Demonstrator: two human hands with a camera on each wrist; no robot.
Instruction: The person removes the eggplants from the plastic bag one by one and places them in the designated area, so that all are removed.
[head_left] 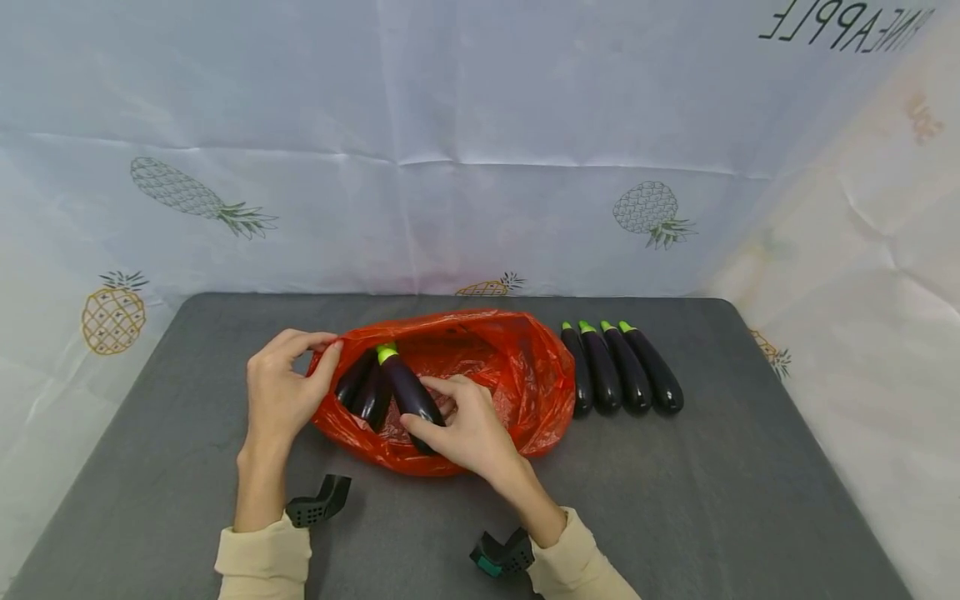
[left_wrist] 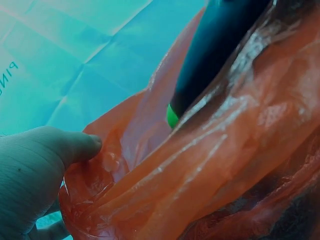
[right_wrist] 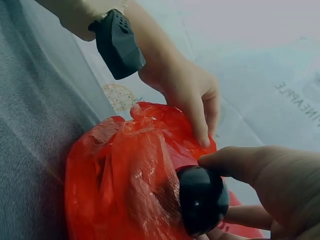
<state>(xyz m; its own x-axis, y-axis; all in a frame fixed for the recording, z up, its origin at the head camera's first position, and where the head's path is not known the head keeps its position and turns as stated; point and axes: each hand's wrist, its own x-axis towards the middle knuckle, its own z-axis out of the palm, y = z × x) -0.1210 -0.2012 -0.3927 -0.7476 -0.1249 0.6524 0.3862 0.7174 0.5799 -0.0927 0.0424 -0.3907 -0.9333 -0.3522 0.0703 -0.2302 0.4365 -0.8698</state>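
A: What is the left hand (head_left: 285,385) doing at that end?

B: Its grip is a narrow pinch, thumb and fingers closed on the left rim of the crinkled red plastic bag (head_left: 546,400). Film that thin would likely sag, so I take it the pinch keeps the mouth gaping.

A: And the right hand (head_left: 472,425)?

B: Its grip is only as wide as what it has hold of: a glossy dark-purple eggplant with a bright green cap (head_left: 403,383). The thumb is on the near left side, the fingers on the far right, round the plump end. That leaves the cap end free, pointing far and left within the bag's mouth.

A: Is it resting on anything?

B: I cannot tell whether it touches the dark eggplants (head_left: 375,398) just left of it. At least two show in the bag's left part, side by side and slanting alike; laid that way, they probably take up less room.

A: What of the ones outside?

B: Four more matching eggplants (head_left: 626,372) lie in a row on the dark grey bench (head_left: 720,475), just right of the bag. Their green caps all point far, so the plump ends face near, which I'd judge puts the same end within easy reach of the right hand each time.
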